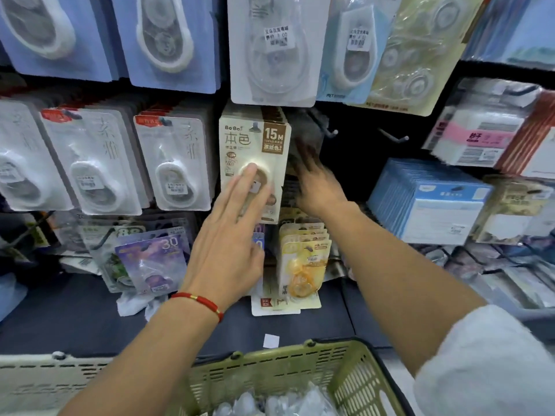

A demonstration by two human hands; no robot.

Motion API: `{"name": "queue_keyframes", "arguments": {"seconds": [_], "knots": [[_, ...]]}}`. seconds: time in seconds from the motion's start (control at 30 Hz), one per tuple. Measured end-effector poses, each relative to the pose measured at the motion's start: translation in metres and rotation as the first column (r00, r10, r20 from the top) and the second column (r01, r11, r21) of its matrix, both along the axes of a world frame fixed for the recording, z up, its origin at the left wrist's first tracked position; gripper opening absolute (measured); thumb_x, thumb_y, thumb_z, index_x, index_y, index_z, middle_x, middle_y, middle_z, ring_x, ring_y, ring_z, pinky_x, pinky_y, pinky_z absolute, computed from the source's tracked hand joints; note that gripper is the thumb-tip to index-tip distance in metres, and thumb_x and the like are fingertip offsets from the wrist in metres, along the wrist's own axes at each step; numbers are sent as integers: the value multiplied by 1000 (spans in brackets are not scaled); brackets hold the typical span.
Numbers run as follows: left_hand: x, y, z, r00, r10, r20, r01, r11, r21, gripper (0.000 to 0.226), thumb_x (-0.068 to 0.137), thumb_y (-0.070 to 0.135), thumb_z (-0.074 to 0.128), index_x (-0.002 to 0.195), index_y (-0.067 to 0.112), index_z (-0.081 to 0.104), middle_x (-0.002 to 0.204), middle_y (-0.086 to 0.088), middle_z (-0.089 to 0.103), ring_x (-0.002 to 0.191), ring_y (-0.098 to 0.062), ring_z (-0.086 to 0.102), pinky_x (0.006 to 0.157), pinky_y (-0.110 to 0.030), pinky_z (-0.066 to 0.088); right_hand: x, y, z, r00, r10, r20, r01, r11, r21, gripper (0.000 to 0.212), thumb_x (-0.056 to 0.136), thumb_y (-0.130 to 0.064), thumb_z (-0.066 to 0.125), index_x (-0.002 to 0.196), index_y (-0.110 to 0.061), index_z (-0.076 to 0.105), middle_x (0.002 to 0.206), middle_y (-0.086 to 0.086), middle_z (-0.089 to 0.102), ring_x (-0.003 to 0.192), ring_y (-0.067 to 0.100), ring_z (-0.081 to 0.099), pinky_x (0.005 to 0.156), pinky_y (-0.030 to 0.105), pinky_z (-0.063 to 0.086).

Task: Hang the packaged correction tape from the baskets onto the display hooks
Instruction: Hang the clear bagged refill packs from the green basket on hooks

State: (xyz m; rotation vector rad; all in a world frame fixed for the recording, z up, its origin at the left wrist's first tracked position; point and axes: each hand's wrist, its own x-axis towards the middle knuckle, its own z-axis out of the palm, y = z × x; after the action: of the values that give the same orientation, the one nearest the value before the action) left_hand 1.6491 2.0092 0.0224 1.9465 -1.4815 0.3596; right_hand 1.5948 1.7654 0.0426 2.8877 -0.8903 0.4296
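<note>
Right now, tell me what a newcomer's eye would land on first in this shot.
Two bare arms reaching into the centre: the left hand, with a red bracelet at the wrist, lies flat against a cream package marked 15M, and the blurred right hand reaches past it towards the bare display hooks. Next, the olive-green basket at bottom centre.

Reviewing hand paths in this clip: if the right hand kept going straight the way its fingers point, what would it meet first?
Probably the side of the beige 15M pack stack, which the right hand reaches behind; motion blur and unclear depth leave this uncertain.
</note>
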Motion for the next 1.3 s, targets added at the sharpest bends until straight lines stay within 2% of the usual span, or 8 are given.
{"name": "queue_keyframes", "arguments": {"seconds": [0.13,0.3,0.5,0.6,0.7,0.8,1.03,1.3], "knots": [[13,5,-5,997,-22,75,24,1000,-20,104,77,-10,66,166,27,26,176,7,6,163,-18,10,117,-28,25,3,-8,-9,998,-26,-64,19,995,-102,89,92,-15,69,167,-23,21,175,2,-19,163,27,-7,125,51,31],[22,21,-15,994,-67,84,66,998,16,90,79,-10,67,160,18,41,173,2,23,154,-27,35,101,-37,50,-18,8,-5,993,51,105,-48,998,-38,79,91,-12,63,163,-11,31,172,13,23,152,36,33,111,48,45],[20,63,-49,971,-239,3,227,928,294,44,87,7,54,126,15,72,121,-5,74,107,-32,72,87,-47,61,-96,64,-36,868,70,492,-156,978,136,21,97,-14,56,115,-14,66,99,-1,69,86,22,66,80,43,55],[7,88,-77,958,-283,-36,235,712,661,46,95,15,53,137,30,65,131,5,69,119,-23,66,94,-38,56,-126,101,-82,965,260,38,-258,906,335,19,98,-20,58,114,-20,68,95,-2,69,79,20,62,76,41,55],[-13,110,-118,954,-281,-109,227,432,873,53,96,18,50,145,36,55,146,4,59,128,-24,60,98,-37,52,-152,138,-151,789,385,-479,-73,833,549,35,103,-33,55,135,-24,62,126,6,69,113,29,65,86,34,49],[-35,130,-165,963,-204,-178,229,260,938,53,98,19,54,150,28,52,151,-6,55,137,-28,54,110,-41,47,-176,166,-220,608,349,-713,164,823,543,69,103,-50,56,158,-12,39,156,18,49,139,38,51,107,41,47],[-95,167,-242,931,143,-335,290,267,919,56,103,30,55,158,26,41,158,-9,46,145,-27,45,116,-31,38,-214,219,-321,760,-35,-649,548,571,611,144,78,-81,69,158,-23,-35,169,25,-27,158,51,-11,124,68,14],[-118,168,-252,880,314,-356,242,349,905,49,100,30,59,149,28,52,152,-8,52,140,-26,49,112,-30,40,-227,213,-327,814,-83,-575,472,671,572,123,85,-54,79,167,-20,-7,172,22,9,156,47,20,121,59,34]]}}
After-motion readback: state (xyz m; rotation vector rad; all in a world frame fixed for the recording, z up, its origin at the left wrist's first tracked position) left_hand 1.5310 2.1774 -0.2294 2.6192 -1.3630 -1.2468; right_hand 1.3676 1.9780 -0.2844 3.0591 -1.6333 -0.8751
